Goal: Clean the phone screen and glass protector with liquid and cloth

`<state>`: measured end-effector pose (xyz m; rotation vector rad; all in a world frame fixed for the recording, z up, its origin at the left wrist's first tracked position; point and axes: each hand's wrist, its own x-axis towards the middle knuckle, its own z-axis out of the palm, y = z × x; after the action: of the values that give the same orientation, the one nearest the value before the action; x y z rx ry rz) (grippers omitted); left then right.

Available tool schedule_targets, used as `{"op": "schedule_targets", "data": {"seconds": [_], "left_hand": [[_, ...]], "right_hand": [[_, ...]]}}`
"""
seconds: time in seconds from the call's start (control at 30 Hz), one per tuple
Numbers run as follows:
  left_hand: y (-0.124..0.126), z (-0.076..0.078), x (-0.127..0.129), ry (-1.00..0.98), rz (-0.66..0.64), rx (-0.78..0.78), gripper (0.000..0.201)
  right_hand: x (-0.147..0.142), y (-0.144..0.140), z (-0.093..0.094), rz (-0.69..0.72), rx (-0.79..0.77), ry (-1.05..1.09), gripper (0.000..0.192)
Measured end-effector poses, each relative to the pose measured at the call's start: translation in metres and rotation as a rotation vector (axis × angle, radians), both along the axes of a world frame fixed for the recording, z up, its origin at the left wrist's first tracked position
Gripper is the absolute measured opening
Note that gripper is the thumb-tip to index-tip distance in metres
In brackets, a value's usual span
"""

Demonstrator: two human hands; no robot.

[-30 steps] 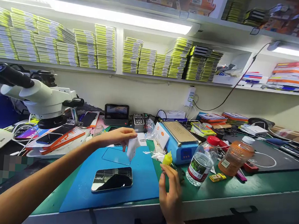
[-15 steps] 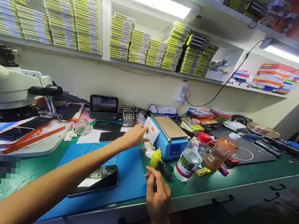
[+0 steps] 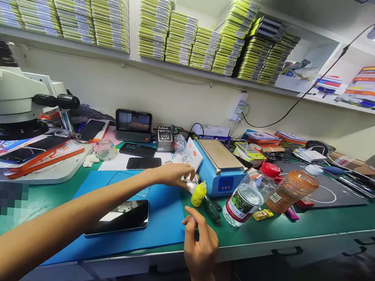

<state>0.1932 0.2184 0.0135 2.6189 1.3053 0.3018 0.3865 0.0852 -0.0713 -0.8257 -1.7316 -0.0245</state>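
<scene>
My left hand [image 3: 175, 174] reaches across the blue mat [image 3: 164, 225] to a small heap of white wrappers [image 3: 189, 185] beside the blue heating plate [image 3: 220, 171]. Its fingertips curl down onto a white wrapper. My right hand [image 3: 200, 243] hovers at the bench's front edge, thumb and forefinger pinched together. I cannot make out whether anything is between them. A small yellow bottle [image 3: 199, 194] stands just above the right hand. A dark phone [image 3: 119, 217] lies flat on the mat, left of both hands.
A green-handled tool [image 3: 212, 208], a red-capped water bottle [image 3: 248, 197] and an orange bottle [image 3: 292, 187] stand to the right. A microscope [image 3: 9, 96] and stacked phones occupy the left. A small screen [image 3: 133, 125] sits at the back, below shelves of boxes.
My left hand held a white wipe over the mat, then moved right and down to the wrappers by the heating plate. The wipe is no longer visible. The right hand barely shifted.
</scene>
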Motion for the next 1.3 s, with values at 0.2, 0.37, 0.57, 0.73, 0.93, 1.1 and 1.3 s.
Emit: {"op": "schedule_targets", "data": {"seconds": [0.2,0.37,0.57,0.73,0.93,1.1,1.3], "left_hand": [[-0.001,-0.010,-0.003,0.083,0.064,0.038,0.034],[0.005,-0.021,0.009,0.066,0.185,0.084,0.036],[0.003,-0.016,0.012,0.018,-0.035,0.008,0.033],[-0.001,-0.021,0.015,-0.023,-0.109,-0.002,0.029],[-0.003,-0.012,0.017,-0.178,0.046,0.054,0.029],[-0.019,0.024,-0.011,-0.356,0.196,0.049,0.030],[-0.084,0.042,-0.053,-0.484,0.367,0.110,0.044]], "right_hand": [[-0.001,0.000,-0.002,-0.007,0.004,-0.005,0.026],[-0.001,0.000,-0.001,-0.001,0.019,-0.006,0.026],[-0.002,-0.001,0.002,-0.014,0.038,-0.010,0.026],[-0.001,-0.002,0.003,-0.016,0.047,-0.019,0.025],[-0.001,-0.001,0.003,-0.016,0.058,-0.026,0.025],[0.000,0.001,0.003,-0.024,0.070,-0.036,0.025],[0.001,0.003,0.004,-0.023,0.090,-0.052,0.023]]}}
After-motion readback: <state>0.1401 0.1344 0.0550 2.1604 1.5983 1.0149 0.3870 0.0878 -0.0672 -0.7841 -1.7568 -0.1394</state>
